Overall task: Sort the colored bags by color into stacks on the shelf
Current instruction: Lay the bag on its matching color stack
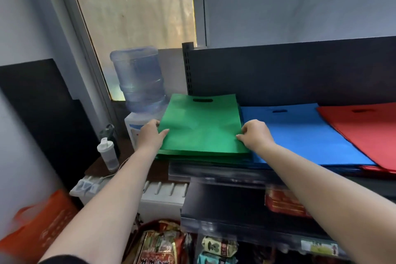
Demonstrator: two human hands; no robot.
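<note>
From the head camera, the dark shelf (214, 169) bears three flat stacks side by side: green bags (201, 128) at its left end, blue bags (300, 135) touching them, red bags (364, 128) overlapping the blue. Each bag is a matte fabric rectangle with a slot handle. The left hand (151, 134) pinches the top green bag's left edge; the right hand (255, 135), fingers curled, pinches its right edge. A ribbed water jug (140, 81) stands just left of the shelf.

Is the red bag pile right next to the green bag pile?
No, the blue fabric bag stack lies between the green fabric bag stack and the red fabric bag stack.
</note>
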